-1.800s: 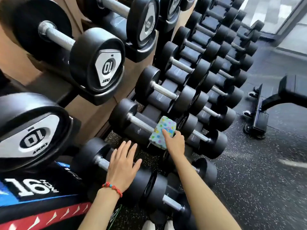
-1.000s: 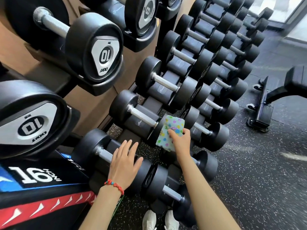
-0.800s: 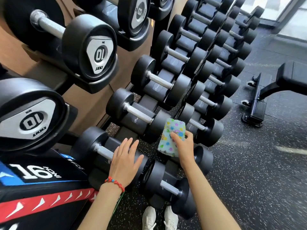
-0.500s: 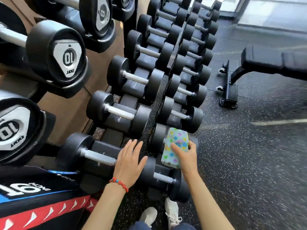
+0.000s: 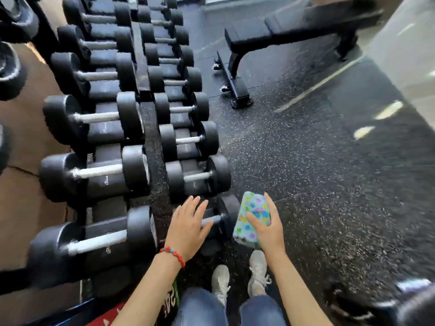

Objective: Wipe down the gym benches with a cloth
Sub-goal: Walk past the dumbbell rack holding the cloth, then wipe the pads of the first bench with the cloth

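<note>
My right hand (image 5: 268,228) grips a folded pale-blue cloth (image 5: 249,220) with coloured spots, held against the end of the nearest small dumbbell (image 5: 227,214) in the floor row. Just left of it, my left hand (image 5: 188,228) hovers with spread fingers over that dumbbell's handle, a red bead bracelet on the wrist. A black padded gym bench (image 5: 296,22) stands at the top right, its wheeled foot (image 5: 235,88) pointing toward the dumbbells. The picture is blurred by motion.
Two rows of black dumbbells (image 5: 127,118) run away from me along a low rack on the left. Larger dumbbells on an upper tier (image 5: 11,67) overhang the far left. Speckled black rubber floor (image 5: 317,184) spreads right. My white shoes (image 5: 237,276) stand below.
The view has swung right and down, away from the rack. My right hand with the cloth has come back to the nearest small dumbbell. More of the bench and floor shows.
</note>
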`<state>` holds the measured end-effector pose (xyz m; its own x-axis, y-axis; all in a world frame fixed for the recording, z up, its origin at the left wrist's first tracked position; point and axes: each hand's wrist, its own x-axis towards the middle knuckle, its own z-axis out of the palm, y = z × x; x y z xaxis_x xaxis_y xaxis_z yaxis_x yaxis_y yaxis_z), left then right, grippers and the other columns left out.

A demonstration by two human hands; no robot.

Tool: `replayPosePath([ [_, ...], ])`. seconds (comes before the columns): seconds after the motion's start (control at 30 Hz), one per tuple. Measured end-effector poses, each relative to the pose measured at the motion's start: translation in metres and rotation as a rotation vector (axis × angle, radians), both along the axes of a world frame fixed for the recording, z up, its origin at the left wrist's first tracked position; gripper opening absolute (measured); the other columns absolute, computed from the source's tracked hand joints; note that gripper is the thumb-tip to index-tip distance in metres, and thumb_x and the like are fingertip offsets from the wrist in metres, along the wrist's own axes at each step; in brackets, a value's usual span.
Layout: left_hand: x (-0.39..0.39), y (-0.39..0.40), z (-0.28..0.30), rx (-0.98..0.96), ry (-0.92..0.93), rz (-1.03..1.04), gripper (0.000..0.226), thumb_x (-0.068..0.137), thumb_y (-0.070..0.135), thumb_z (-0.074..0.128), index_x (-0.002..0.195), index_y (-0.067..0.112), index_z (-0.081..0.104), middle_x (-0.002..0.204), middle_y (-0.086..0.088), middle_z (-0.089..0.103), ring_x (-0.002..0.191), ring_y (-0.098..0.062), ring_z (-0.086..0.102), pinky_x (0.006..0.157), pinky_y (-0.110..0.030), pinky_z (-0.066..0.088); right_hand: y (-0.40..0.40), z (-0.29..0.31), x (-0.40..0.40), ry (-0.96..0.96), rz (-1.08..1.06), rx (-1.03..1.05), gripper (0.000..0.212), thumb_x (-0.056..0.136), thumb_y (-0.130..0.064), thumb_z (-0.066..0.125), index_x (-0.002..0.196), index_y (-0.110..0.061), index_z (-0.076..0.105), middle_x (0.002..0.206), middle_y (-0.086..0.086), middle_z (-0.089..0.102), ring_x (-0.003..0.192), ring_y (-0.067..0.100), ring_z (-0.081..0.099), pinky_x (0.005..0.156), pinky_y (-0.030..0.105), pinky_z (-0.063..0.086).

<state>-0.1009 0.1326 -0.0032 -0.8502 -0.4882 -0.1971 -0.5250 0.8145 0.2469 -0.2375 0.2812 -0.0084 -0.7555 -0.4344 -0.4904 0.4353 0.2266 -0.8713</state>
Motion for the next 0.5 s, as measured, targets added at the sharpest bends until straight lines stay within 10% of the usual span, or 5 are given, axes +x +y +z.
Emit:
replayPosePath([
  [0.27,-0.05,0.082,-0.012,0.035,-0.055,-0.325,0.056,0.081,0.044,0.038,0.114,0.007,0.066,0.115,-0.015,0.065,0.108,-0.033,0.062,0.082,-0.047,0.053,0.145,-0.015,0.002,-0.009,-0.379,0.129,0.055,0.078,-0.004,0.07,0.125,-0.024,0.05,0.129,0.003,0.052,0.112,0.021,0.053,0.093,0.042,0.049],
  [0.5,-0.096,0.18,-0.008,-0.004,-0.031,-0.512,0.057,0.082,0.044,0.038,0.114,0.006,0.065,0.114,-0.016,0.065,0.107,-0.034,0.062,0.08,-0.048,0.053,0.275,-0.029,0.009,-0.077,-0.599,0.1,0.06,0.074,-0.001,0.073,0.118,-0.033,0.049,0.123,0.0,0.054,0.106,0.016,0.055,0.086,0.034,0.048],
])
